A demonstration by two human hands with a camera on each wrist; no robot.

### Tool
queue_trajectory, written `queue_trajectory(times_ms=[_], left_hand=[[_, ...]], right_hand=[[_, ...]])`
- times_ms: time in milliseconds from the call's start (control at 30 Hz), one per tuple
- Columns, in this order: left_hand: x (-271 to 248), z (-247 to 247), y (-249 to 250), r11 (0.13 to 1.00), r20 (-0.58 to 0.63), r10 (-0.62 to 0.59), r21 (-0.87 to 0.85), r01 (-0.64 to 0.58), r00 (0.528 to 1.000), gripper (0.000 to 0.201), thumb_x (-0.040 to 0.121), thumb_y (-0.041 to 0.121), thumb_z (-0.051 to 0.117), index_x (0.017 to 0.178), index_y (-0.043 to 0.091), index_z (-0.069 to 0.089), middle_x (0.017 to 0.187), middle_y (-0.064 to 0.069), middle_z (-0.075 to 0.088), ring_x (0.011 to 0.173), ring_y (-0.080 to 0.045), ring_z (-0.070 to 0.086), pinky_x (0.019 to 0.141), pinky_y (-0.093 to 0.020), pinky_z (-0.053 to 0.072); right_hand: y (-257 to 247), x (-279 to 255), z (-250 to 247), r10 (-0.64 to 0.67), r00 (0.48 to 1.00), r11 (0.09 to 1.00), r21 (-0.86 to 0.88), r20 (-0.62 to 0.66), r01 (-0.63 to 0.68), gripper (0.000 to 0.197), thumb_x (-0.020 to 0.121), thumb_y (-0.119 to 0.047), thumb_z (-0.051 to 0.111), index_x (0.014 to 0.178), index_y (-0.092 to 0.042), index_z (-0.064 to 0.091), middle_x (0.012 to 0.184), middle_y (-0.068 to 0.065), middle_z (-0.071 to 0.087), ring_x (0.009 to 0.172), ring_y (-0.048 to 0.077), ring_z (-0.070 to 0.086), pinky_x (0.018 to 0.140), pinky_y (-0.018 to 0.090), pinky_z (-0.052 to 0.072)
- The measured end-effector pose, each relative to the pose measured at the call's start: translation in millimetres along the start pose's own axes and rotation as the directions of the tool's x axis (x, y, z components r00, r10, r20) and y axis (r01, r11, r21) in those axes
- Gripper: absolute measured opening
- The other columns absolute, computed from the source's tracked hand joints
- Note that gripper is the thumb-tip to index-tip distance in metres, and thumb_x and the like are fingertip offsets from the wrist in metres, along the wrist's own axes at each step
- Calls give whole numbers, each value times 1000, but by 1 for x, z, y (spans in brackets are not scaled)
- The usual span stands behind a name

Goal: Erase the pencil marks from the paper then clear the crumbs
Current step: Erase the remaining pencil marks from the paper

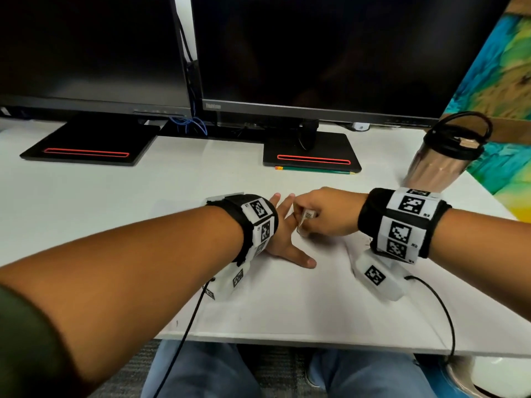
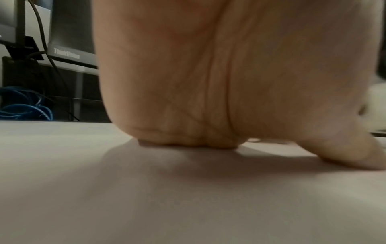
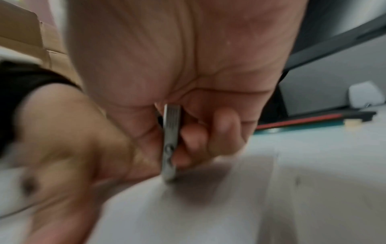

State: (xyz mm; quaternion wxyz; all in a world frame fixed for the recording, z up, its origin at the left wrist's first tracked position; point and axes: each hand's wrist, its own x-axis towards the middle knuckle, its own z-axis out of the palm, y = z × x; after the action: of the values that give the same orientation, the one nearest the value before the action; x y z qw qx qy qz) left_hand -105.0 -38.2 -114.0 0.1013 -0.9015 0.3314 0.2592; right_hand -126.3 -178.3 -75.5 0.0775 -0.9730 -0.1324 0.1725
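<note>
A person is sitting at a white table (image 1: 115,202), both forearms reaching forward, each wrist wearing a black band with black-and-white square markers. A white sheet of paper (image 1: 287,297) is lying flat on the table just in front of the person, hard to tell from the tabletop, its near edge running along the table's near edge.

The left hand (image 1: 283,239) is lying flat on the paper, fingers (image 1: 274,201) straight and spread toward 12 o'clock, thumb pointing toward 4 o'clock. The left wrist view is showing the palm (image 2: 208,82) pressing down on the pale surface.

The right hand (image 1: 324,214) is sitting just beside the left, at its 3 o'clock, fingers curled and pinching a small white eraser (image 1: 306,219) in a printed sleeve. In the right wrist view, the eraser (image 3: 171,142) is standing nearly upright, thumb on one side and fingers (image 3: 221,132) on the other, its lower end touching the paper (image 3: 188,214). That view is blurred, so pencil marks and crumbs cannot be made out there. A few faint dark specks are showing on the paper near the right wrist in the head view.

Toward 12 o'clock, two dark monitors (image 1: 316,53) are standing on black bases with red slots. A green pencil (image 1: 314,170) is lying along the front of the right-hand base. At 2 o'clock, a metal travel mug (image 1: 439,162) with a black lid is standing on the table. Blue cables (image 1: 189,124) are coiling between the monitors.
</note>
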Motion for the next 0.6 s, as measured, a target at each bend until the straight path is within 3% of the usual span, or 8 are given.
queue_trajectory(times_ms=[133,233,367,500,600], left_hand=[[2,1,1,1000,-15,-3,-7,3,1000,120,75,87,47,154,30,-23,161,-5,-31,149,-33,-24,118,-56,-7],[1,-1,0,1000,8,2,18,-2,1000,111,76,87,45,156,35,-14,160,-8,-32,148,-35,-25,118,-57,-7],[1,-1,1,1000,-8,-6,10,6,1000,119,75,87,47,153,31,-24,161,-7,-30,149,-34,-23,118,-56,-6],[1,-2,2,1000,-1,1,22,-1,1000,114,76,86,46,154,35,-18,161,-9,-30,149,-36,-23,118,-56,-6],[3,-1,1,1000,-10,-5,-2,5,1000,119,74,87,49,153,35,-22,161,-8,-30,149,-36,-23,118,-57,-5]], right_hand=[[4,-3,0,8,995,1000,-11,-100,-10,8,88,-25,62,86,-26,54,87,-3,60,86,19,57,69,27,42],[-2,-9,5,-79,997,997,1,3,79,23,88,-24,62,75,-34,46,83,-10,60,75,8,54,66,25,41],[7,-7,-2,-12,996,1000,0,-84,12,7,88,-25,64,92,-21,59,90,-2,65,83,17,59,70,28,46],[3,-8,3,-89,996,996,-14,1,89,12,87,-25,63,83,-28,53,83,-8,62,76,10,56,67,26,46],[11,-8,-3,-40,999,999,-10,-37,39,7,86,-28,65,89,-25,59,86,-7,65,80,15,58,72,31,49]])
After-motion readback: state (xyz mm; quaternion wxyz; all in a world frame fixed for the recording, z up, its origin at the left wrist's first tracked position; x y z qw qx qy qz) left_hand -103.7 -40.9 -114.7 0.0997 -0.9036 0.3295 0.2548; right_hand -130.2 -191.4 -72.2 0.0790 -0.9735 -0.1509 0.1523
